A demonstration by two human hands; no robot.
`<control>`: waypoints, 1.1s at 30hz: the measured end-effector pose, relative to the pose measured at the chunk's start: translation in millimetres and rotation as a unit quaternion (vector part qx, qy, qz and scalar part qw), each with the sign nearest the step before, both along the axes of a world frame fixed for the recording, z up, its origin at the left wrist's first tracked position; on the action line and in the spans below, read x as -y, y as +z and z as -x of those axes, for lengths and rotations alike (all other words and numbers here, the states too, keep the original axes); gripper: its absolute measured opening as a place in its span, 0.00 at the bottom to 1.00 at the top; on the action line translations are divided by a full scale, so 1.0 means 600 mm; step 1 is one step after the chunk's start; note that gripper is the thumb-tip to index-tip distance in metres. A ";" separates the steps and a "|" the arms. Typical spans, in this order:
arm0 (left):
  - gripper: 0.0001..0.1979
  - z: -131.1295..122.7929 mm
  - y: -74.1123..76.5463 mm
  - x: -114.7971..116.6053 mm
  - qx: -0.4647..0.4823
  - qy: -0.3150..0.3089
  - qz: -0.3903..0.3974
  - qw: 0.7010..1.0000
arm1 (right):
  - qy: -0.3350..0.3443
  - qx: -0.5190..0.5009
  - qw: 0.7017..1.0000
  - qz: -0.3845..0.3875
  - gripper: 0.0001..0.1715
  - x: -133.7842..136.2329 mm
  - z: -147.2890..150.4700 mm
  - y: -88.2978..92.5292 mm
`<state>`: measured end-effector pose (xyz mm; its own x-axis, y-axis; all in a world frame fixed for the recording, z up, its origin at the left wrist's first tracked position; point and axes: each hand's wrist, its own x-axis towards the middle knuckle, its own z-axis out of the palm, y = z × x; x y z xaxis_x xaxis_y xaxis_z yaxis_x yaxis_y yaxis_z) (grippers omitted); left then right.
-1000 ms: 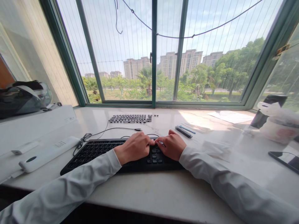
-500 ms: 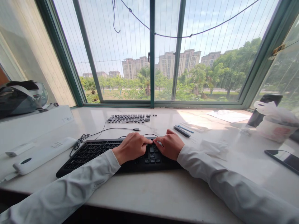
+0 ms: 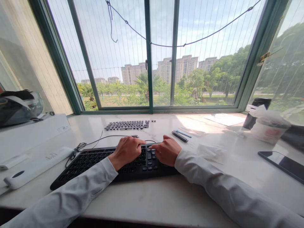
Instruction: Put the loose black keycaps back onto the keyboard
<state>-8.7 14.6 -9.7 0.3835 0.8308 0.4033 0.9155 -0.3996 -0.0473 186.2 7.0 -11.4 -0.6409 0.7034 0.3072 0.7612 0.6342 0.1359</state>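
Observation:
A black keyboard (image 3: 95, 154) lies in front of me, its left part showing bare key sockets and its right part carrying some keycaps (image 3: 149, 163). My left hand (image 3: 127, 151) rests over its middle, index finger stretched out to the right and the other fingers curled; nothing shows in it. From the right, my right hand (image 3: 167, 150) reaches over the number pad with its index fingertip at the top keys. A small gap separates the two fingertips. Behind the keyboard, loose black keycaps (image 3: 128, 124) are laid out in rows. The keys under both palms are hidden.
A coiled cable (image 3: 80, 146) lies behind the keyboard's left end. Dark and blue slim tools (image 3: 180, 136) are right of centre. A white device (image 3: 38, 169) is at left, a phone (image 3: 282, 163), crumpled plastic (image 3: 211, 152) and a bagged tub (image 3: 268, 129) at right.
The fingertips, close together over the upper keys before, are now slightly farther apart. The whole view has shifted, so most things appear farther left and a little lower.

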 end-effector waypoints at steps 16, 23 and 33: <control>0.20 0.011 -0.016 -0.017 -0.010 0.017 0.001 1.000 | 0.067 -0.008 0.997 -0.022 0.17 -0.015 -0.014 -0.009; 0.20 0.000 0.016 -0.041 -0.095 0.036 -0.004 0.995 | 0.106 -0.027 0.994 -0.003 0.21 -0.011 -0.015 -0.016; 0.17 -0.089 0.085 -0.223 -0.132 0.068 0.051 0.988 | 0.135 0.007 0.989 -0.063 0.15 -0.007 -0.015 -0.006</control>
<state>44.7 148.2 41.1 0.3454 0.9132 0.2164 0.9224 -0.2880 -0.2572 194.9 11.0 -14.9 -0.8050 0.4627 0.3714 0.5640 0.7911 0.2369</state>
